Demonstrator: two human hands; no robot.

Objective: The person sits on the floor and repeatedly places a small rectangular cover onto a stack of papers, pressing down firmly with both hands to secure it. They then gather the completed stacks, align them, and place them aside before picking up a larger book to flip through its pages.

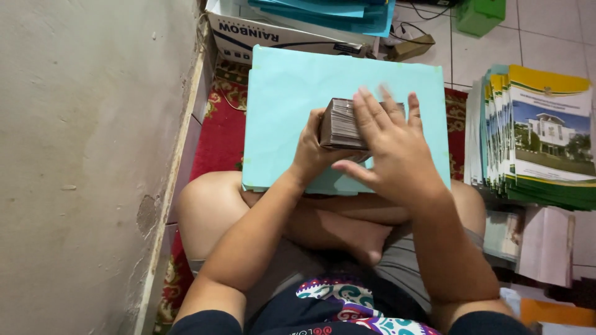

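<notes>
My left hand (310, 152) grips a thick brown block of stacked paper strips (340, 123) from its left side, holding it over a light blue paper folder (285, 87) that rests on my crossed legs. My right hand (397, 149) lies flat on top of the block's right part with fingers spread, covering that end. The block's ribbed edge faces me.
A plaster wall fills the left side. A fanned stack of printed booklets (540, 136) lies on the tiled floor at right. More blue folders (335, 12) and a white cardboard box (279, 37) sit ahead. A red patterned rug (217, 136) lies under me.
</notes>
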